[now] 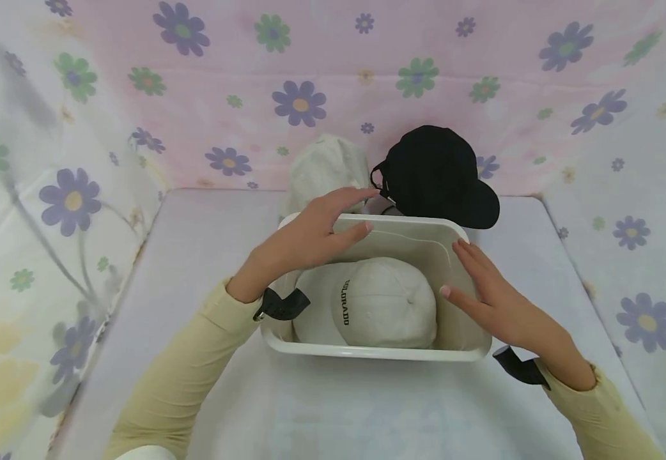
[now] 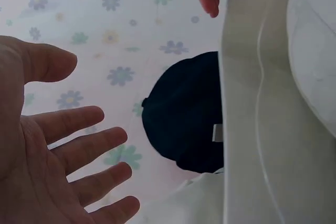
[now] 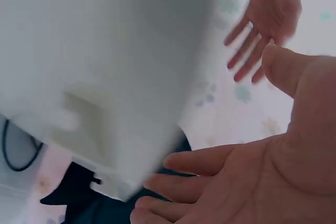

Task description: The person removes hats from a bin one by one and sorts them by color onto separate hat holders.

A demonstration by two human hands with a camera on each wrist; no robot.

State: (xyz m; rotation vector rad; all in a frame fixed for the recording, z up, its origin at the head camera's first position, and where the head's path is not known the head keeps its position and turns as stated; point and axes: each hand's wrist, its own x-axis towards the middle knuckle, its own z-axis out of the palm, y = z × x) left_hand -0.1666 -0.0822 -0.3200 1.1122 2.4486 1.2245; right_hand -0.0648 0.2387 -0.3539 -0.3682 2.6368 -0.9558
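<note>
A cream baseball cap (image 1: 393, 303) with COLORADO lettering lies in a white plastic bin (image 1: 379, 352), its brim to the left. My left hand (image 1: 316, 231) hovers over the bin's left back part, fingers extended; the left wrist view shows its spread fingers holding nothing. At the bin's right side is my right hand (image 1: 500, 306), its fingers straight and close to the rim; whether they touch it I cannot tell. Behind the bin sit a black cap (image 1: 433, 172), brim to the right, and a pale cap (image 1: 324, 167), partly hidden by the left hand.
A greyish thing (image 1: 380, 204) shows partly between the two back caps. Flower-patterned cloth (image 1: 339, 70) rises behind and along both sides of the white table surface (image 1: 229, 409). A black strap (image 1: 287, 305) is on the left wrist, another (image 1: 519, 367) on the right.
</note>
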